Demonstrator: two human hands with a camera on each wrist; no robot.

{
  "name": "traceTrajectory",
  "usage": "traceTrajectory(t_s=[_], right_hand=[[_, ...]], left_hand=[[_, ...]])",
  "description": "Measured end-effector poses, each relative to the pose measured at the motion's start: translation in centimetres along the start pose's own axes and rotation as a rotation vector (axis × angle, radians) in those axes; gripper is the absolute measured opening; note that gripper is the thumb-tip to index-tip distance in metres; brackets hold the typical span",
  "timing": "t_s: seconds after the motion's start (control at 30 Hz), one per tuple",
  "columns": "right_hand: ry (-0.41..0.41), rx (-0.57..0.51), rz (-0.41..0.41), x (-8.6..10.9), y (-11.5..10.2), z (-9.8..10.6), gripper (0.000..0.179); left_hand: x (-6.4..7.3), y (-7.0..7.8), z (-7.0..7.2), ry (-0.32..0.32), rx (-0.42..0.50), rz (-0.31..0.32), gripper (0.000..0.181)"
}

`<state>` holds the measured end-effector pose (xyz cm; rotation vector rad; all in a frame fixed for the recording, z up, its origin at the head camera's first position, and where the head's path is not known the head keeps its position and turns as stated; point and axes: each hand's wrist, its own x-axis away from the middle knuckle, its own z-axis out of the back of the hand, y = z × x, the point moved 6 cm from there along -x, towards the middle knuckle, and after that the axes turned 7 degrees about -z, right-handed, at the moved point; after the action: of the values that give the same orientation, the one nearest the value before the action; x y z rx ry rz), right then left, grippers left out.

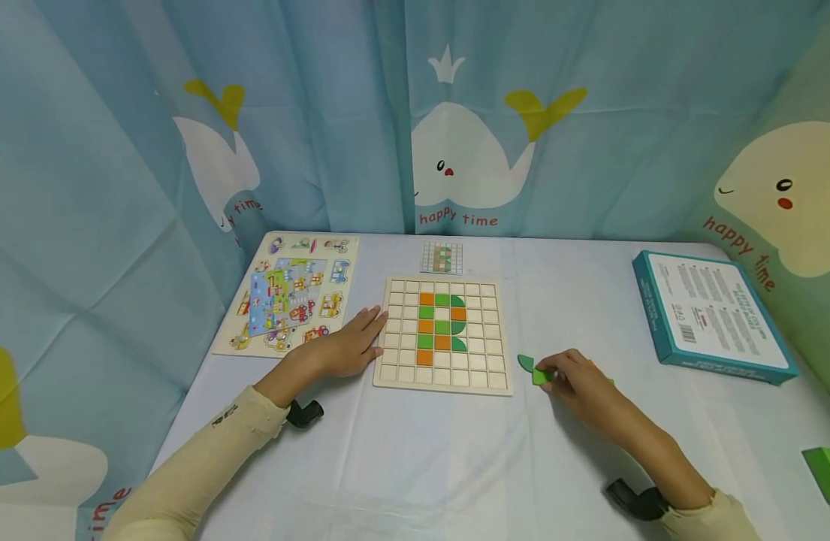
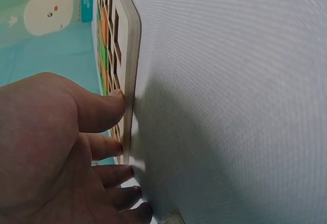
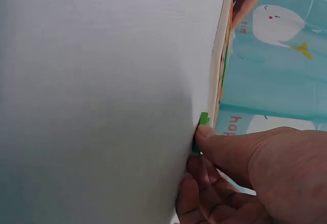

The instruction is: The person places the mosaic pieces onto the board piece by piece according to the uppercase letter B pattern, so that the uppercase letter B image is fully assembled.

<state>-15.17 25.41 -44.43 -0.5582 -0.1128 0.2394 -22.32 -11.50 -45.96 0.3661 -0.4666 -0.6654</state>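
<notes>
A wooden grid board (image 1: pixel 485 379) lies mid-table, with orange, light green and dark green tiles set in a block left of its middle. The left hand (image 1: pixel 347 347) rests at the board's left edge; in the left wrist view its thumb (image 2: pixel 113 106) touches the rim and the fingers are extended. To the right of the board, the right hand (image 1: pixel 582 385) pinches a light green tile (image 1: pixel 540 377) between thumb and fingers, low over the table. Just beyond that tile is a dark green quarter-round tile (image 1: pixel 526 363). Bits of orange and green tiles peek out behind the right hand, mostly hidden.
Behind the board lies a small pattern card (image 1: pixel 442 258). A picture puzzle board (image 1: pixel 340 270) with a blue picture sheet (image 1: pixel 259 312) on it is at the left. A teal box (image 1: pixel 719 315) lies at the right, and a green block (image 1: pixel 827 475) at the right edge.
</notes>
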Motion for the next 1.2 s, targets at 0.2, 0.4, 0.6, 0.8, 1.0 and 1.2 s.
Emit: traceTrajectory(t_s=[0.2, 0.4, 0.6, 0.8, 1.0, 1.2], right_hand=[[-0.015, -0.034, 0.028, -0.2, -1.0, -0.1, 0.024], [-0.031, -0.047, 0.046, -1.1, -2.7, -0.6, 0.025], [-0.010, -0.035, 0.066, -2.9, -4.5, -1.9, 0.023], [0.004, -0.031, 0.140, -4.6, -6.6, -3.4, 0.022], [0.006, -0.030, 0.209, -5.8, -8.4, -4.5, 0.020], [-0.004, -0.024, 0.252, -6.0, -9.5, -5.1, 0.016]], left_hand=[[0.0, 0.1, -0.1, 0.000, 0.009, -0.003, 0.070], [-0.1, 0.0, -0.2, -0.001, 0.001, 0.000, 0.070], [-0.1, -0.1, -0.1, 0.000, -0.005, 0.016, 0.070], [-0.1, 0.0, -0.1, 0.002, 0.000, 0.010, 0.070], [-0.1, 0.0, 0.0, 0.000, -0.003, 0.011, 0.070], [-0.2, -0.2, -0.2, 0.003, -0.003, 0.016, 0.070]])
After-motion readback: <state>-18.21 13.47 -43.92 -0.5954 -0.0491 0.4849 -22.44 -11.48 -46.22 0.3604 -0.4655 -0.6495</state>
